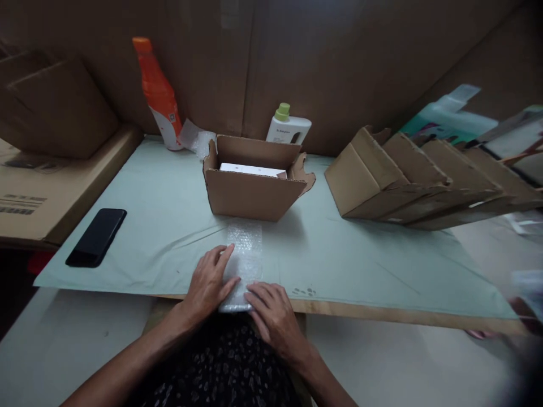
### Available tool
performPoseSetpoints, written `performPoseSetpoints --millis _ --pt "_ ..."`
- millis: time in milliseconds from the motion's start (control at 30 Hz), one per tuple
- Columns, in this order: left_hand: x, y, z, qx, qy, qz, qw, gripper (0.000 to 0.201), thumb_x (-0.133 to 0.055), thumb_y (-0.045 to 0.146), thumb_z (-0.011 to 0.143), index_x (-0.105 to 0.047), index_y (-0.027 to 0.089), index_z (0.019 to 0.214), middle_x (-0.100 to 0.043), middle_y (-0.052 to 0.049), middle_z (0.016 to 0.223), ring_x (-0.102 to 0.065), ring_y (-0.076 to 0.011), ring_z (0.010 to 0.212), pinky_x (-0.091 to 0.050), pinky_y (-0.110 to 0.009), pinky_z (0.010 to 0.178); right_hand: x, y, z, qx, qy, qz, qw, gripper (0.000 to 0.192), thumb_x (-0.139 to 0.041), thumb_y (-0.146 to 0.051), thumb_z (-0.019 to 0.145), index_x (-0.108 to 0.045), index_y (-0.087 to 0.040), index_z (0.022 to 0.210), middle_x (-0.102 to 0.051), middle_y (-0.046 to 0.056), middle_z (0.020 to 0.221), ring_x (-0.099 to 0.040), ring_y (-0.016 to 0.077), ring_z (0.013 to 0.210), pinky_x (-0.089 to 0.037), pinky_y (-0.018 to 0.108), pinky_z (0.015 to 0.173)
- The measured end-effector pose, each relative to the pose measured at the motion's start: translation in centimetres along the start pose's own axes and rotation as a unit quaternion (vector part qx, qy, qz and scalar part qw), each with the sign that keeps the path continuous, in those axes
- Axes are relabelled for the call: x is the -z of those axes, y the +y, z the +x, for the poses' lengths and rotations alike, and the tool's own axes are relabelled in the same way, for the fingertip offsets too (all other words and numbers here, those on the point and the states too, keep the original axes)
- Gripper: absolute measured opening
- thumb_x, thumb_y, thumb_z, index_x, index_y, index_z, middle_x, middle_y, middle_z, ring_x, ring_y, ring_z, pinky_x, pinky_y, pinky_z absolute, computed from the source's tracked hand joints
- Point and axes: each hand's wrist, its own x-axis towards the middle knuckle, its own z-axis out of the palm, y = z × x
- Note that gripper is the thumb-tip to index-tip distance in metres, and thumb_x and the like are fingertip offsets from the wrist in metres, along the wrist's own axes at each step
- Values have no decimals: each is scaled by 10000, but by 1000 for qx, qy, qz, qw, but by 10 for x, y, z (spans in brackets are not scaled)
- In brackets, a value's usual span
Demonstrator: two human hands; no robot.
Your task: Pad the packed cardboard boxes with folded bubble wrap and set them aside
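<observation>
A strip of clear bubble wrap (245,249) lies flat on the pale green sheet (169,226) near the table's front edge. My left hand (208,281) rests palm down on its left side, fingers spread. My right hand (274,314) presses on its near end at the table edge. Just beyond the wrap stands an open cardboard box (252,195) with a white box (252,169) inside it.
A black phone (97,237) lies at the left. An orange bottle (159,93) and a white bottle with a green cap (288,125) stand at the back. Several folded cartons (407,181) lean in a row at the right. Flat cardboard (51,186) lies far left.
</observation>
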Motion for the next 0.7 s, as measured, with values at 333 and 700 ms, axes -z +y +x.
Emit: performPoseSetpoints --millis 333,700 --pt "18 16 -1 -28 81 -92 992 398 -565 219 937 -525 196 1332 -652 -112 1146 -598 -254 1057 -487 -417 910 -3 20 48 -219 -29 132 966 251 -587 -243 903 -711 -230 1121 -792 40 1040 -748 213 844 -564 310 760" --pt "-4 12 -4 -170 -45 28 984 261 -552 113 907 -605 146 1161 -675 -131 1128 -576 -275 999 -469 -440 870 1 15 27 -54 75 -75 993 282 -617 -241 908 -649 -219 1187 -672 142 1242 -617 304 1118 -481 475 929"
